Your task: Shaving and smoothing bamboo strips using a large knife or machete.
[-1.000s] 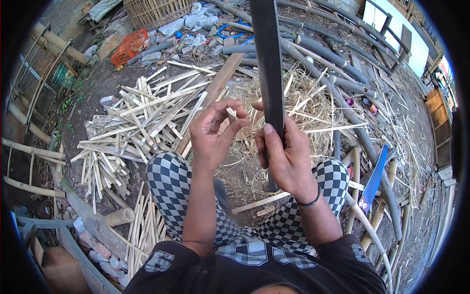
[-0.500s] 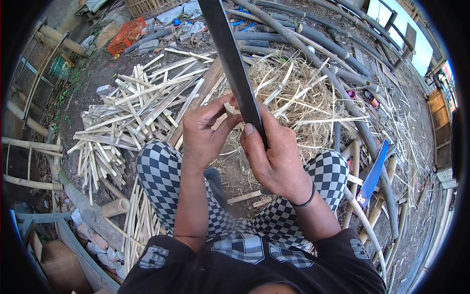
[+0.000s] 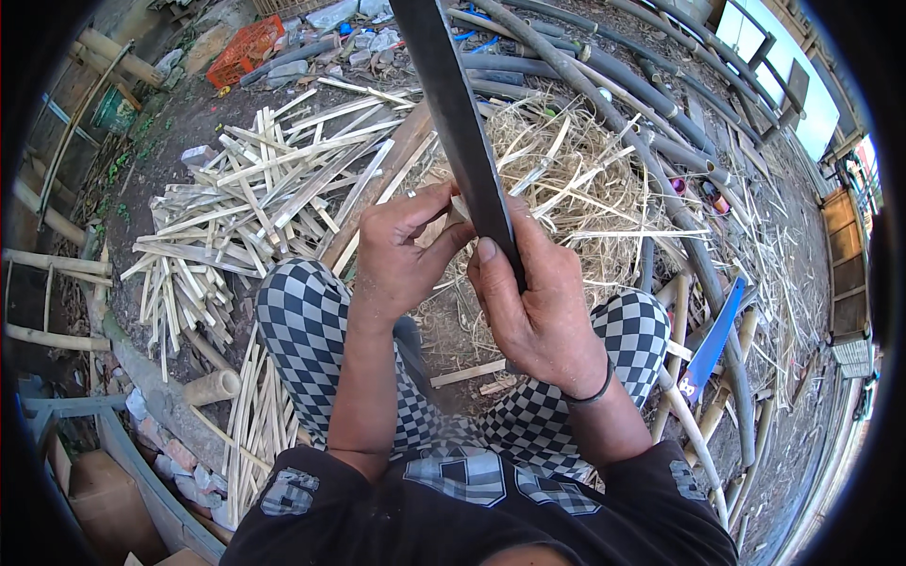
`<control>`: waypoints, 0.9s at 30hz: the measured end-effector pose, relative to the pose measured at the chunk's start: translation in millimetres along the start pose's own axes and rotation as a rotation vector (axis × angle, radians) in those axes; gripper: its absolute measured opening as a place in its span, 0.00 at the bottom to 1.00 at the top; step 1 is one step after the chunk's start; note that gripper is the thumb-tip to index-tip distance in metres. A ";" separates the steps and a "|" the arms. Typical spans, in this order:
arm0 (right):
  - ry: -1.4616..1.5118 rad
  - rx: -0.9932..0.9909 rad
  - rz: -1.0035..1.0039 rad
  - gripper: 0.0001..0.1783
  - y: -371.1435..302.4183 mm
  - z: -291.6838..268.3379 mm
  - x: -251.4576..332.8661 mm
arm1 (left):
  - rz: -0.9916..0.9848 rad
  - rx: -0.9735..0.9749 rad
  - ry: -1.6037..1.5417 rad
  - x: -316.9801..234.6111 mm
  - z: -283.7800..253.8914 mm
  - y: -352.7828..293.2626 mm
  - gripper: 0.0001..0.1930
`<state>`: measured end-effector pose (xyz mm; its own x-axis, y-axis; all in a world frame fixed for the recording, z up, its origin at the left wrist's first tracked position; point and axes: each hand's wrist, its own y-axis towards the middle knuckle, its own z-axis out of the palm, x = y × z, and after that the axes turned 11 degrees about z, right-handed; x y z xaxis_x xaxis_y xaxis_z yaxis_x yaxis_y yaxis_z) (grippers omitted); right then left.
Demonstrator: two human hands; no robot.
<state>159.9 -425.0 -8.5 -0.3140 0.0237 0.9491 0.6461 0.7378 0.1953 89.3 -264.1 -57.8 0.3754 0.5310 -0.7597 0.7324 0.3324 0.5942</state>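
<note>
My right hand (image 3: 538, 297) is wrapped round the lower end of a long dark machete blade (image 3: 458, 123), thumb lying along it. The blade rises up and slightly left, its top end cut off by the picture's edge. Just left of the blade, my left hand (image 3: 401, 250) is closed in a pinch on a pale bamboo strip (image 3: 460, 208). Only a short bit of the strip shows; the rest is hidden by the fingers and the blade. Both hands are over the gap between my knees.
Split bamboo strips (image 3: 274, 184) lie heaped at the left beside a wooden plank (image 3: 382, 189). A pile of curled shavings (image 3: 576, 179) is ahead. Bamboo poles (image 3: 651, 94) stretch across the far right. A blue handsaw (image 3: 714, 344) lies at the right. An orange crate (image 3: 245, 55) is far left.
The hands and blade have hardly moved; they sit slightly lower and further right in the picture. The surroundings have shifted a little as my head moved.
</note>
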 end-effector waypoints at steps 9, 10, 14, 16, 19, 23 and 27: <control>0.031 0.018 0.054 0.19 -2.5 -1.3 1.6 | 0.023 0.011 -0.004 -2.5 1.8 0.7 0.25; 0.032 0.018 0.054 0.19 -2.2 -2.2 2.8 | 0.018 0.012 0.007 -3.2 1.9 0.4 0.24; -0.030 0.054 0.050 0.23 -0.1 -4.3 4.8 | 0.032 0.009 -0.002 -2.4 1.3 0.4 0.24; -0.043 0.042 0.025 0.23 0.2 -3.8 5.5 | 0.025 0.010 -0.005 -1.7 1.1 -0.2 0.23; -0.044 0.048 0.049 0.23 -0.2 -3.4 8.1 | -0.025 0.007 -0.015 -7.6 1.6 0.9 0.23; -0.111 0.003 0.061 0.19 -2.1 -3.2 6.0 | -0.015 0.002 -0.034 -8.8 4.4 3.7 0.23; -0.126 0.010 0.042 0.25 1.0 -5.9 4.4 | -0.066 0.045 0.085 -9.6 5.5 6.2 0.18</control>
<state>163.2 -428.1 -2.7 -0.3719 0.1387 0.9178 0.6537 0.7412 0.1529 93.4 -271.4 -48.3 0.2773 0.5740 -0.7704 0.7793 0.3346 0.5299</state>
